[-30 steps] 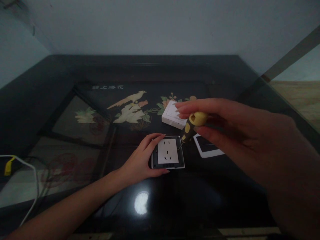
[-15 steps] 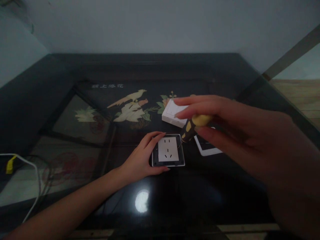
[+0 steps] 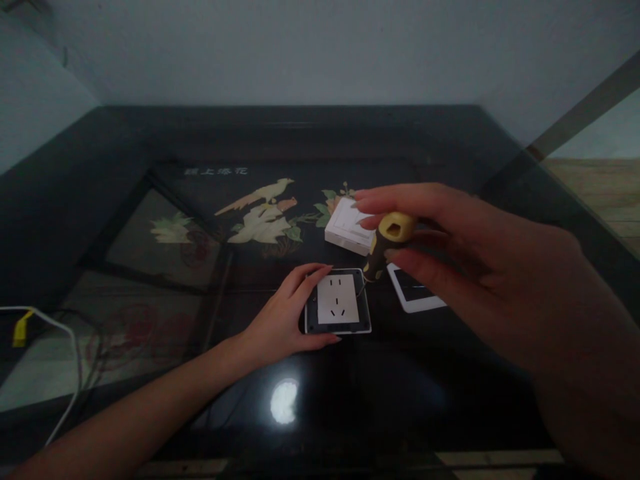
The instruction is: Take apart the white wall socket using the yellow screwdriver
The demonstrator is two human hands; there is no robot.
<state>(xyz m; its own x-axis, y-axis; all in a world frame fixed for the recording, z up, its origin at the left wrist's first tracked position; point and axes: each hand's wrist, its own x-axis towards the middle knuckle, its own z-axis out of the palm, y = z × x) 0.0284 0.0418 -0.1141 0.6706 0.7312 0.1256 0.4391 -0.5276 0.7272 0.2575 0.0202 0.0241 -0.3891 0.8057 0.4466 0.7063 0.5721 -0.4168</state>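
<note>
A white wall socket (image 3: 338, 301) in a dark frame lies flat on the black glass table (image 3: 400, 400). My left hand (image 3: 283, 319) grips the socket's left edge, thumb at the front and fingers at the back. My right hand (image 3: 465, 260) pinches the top of a yellow and black screwdriver (image 3: 384, 244) with thumb and fingers. The screwdriver stands nearly upright, its tip at the socket's upper right corner.
A white switch (image 3: 346, 227) lies behind the socket. A white cover frame (image 3: 416, 295) rests to the right, partly under my right hand. At the far left run a white cable (image 3: 65, 373) and a yellow connector (image 3: 19, 331). The tabletop shows bird and flower inlay.
My right fingers have shifted around the screwdriver's handle top, which shows a different face now. The left hand and the socket have stayed in place.
</note>
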